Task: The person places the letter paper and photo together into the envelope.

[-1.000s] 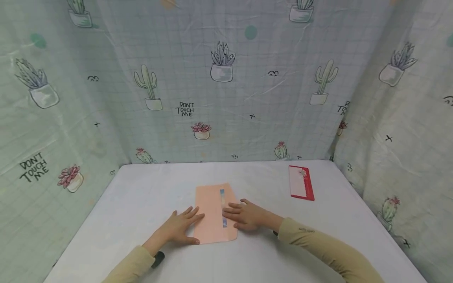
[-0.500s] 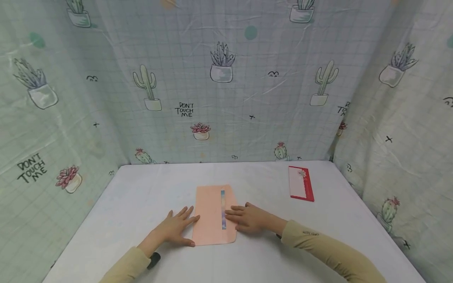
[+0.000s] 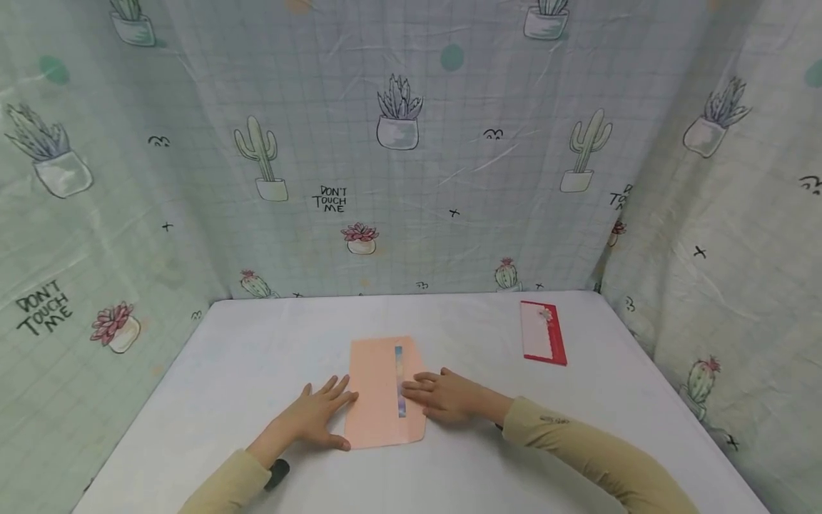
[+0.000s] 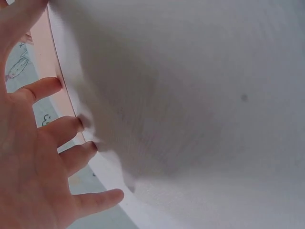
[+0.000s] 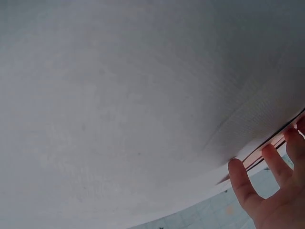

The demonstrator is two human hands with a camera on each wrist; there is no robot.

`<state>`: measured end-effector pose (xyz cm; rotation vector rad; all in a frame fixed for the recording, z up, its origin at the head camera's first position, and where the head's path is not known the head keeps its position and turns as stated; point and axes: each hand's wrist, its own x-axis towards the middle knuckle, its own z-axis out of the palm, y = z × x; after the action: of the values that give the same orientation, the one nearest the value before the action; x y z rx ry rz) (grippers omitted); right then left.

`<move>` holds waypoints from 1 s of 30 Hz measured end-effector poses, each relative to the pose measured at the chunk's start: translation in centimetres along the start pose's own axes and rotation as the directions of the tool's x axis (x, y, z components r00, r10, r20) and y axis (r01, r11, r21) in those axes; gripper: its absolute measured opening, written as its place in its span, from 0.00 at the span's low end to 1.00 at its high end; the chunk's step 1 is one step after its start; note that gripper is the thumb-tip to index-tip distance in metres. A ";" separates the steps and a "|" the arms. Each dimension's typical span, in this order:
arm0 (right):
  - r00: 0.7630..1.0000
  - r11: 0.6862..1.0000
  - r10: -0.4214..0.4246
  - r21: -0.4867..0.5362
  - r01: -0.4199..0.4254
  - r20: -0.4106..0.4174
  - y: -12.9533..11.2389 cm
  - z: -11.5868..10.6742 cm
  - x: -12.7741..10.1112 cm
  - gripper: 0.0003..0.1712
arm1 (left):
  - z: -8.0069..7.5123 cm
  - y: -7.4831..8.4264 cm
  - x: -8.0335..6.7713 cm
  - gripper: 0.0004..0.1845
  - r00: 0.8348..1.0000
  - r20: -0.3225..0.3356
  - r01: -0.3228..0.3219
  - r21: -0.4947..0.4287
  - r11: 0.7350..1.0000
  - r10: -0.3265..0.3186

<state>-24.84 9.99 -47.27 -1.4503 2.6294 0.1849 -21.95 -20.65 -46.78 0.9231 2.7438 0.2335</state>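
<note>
A person sits at a white table (image 3: 244,357) enclosed on three sides by a pale green cloth backdrop (image 3: 449,143) printed with cacti and the words "Don't touch me".

On the left, the left hand (image 3: 317,417) lies flat on the tabletop, palm down, fingers straight and slightly spread. Its fingertips rest on the left edge of a peach-pink envelope (image 3: 375,392), seemingly to pin it in place. The left wrist view shows the same hand (image 4: 33,162) with fingers fanned out and tips against the envelope's edge (image 4: 47,52). A dark band or strap (image 3: 279,472) shows at the cuff of the beige sleeve.

The envelope lies flat near the middle of the table, close to the person, long side running away from them. A narrow strip of blue and multicoloured print (image 3: 399,382) runs down it, right of centre, where something inside or a lining shows along a flap edge; which it is cannot be told.

On the right side of the envelope, the right hand (image 3: 449,396) also lies palm down, fingers extended and close together, tips pressing beside the coloured strip, likely flattening that fold. The right wrist view shows only its straight fingers (image 5: 271,191) at the envelope's rim.

Further right and farther back, well apart from both hands, a red and white card (image 3: 543,333) lies flat on the table.
</note>
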 end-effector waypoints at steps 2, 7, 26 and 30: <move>1.000 1.000 -0.001 -0.001 0.001 -0.008 -0.1 0.1 0.1 0.28 | 0.0 -0.1 0.0 0.49 1.000 0.004 -0.002 0.002 1.000 0.002; 1.000 1.000 0.001 0.001 -0.001 -0.005 -0.3 0.5 0.2 0.28 | 0.4 -0.1 0.0 0.49 1.000 0.005 -0.009 0.016 1.000 0.009; 1.000 1.000 0.023 0.002 -0.023 0.001 -0.6 -0.1 0.9 0.28 | 0.1 0.0 0.0 0.49 1.000 0.013 0.005 0.001 1.000 -0.005; 0.999 0.999 0.038 -0.006 -0.037 0.019 -0.7 -0.2 1.0 0.28 | 0.2 0.1 0.2 0.50 1.000 0.011 -0.002 -0.003 1.000 0.002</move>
<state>-24.85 8.75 -47.27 -1.3947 2.6445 0.2093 -22.00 -20.47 -46.96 0.9235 2.7319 0.2323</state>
